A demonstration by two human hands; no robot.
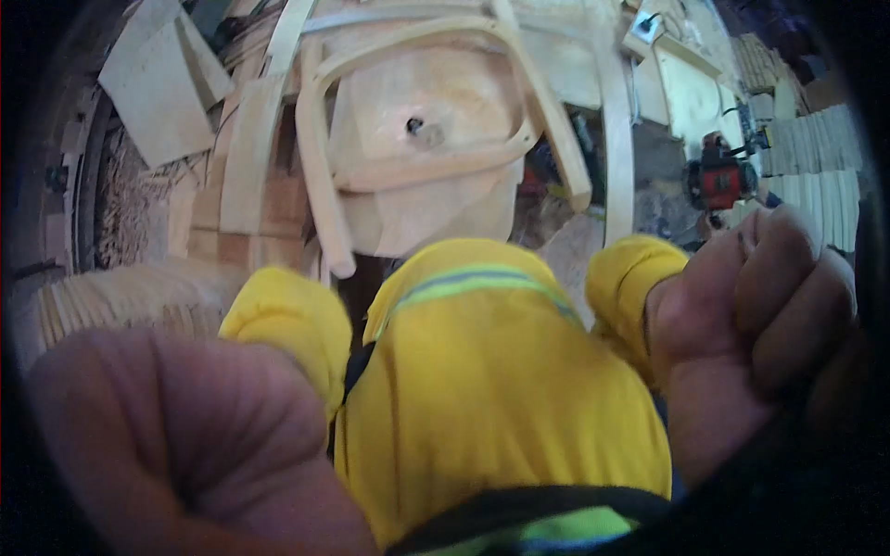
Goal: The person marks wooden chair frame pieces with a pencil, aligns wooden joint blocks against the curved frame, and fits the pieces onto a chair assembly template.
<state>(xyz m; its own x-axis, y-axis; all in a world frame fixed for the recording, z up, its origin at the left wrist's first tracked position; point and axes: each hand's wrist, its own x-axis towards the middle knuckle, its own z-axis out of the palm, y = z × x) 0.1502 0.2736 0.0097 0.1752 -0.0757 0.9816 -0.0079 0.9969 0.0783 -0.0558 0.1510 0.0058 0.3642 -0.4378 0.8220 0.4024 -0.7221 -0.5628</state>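
Note:
Both hands are raised close to the camera, in front of the yellow sleeves and a yellow garment [501, 389] with a reflective band. My left hand [195, 435] is curled at the lower left; its fingertips are hidden, so anything in it cannot be seen. At the right, my right hand [760, 315] is closed with its fingers folded in, and what they grip, if anything, does not show. Beyond the hands lies a pale wooden chair frame [320, 176] with a rounded loop and two straight legs pointing towards me. Neither hand touches it.
A red and black power tool [718, 181] stands at the right. Stacked wooden pieces [816, 139] are behind it, with another stack [120, 301] at the left. Thin boards [162, 88] lean at the upper left above wood shavings [130, 199].

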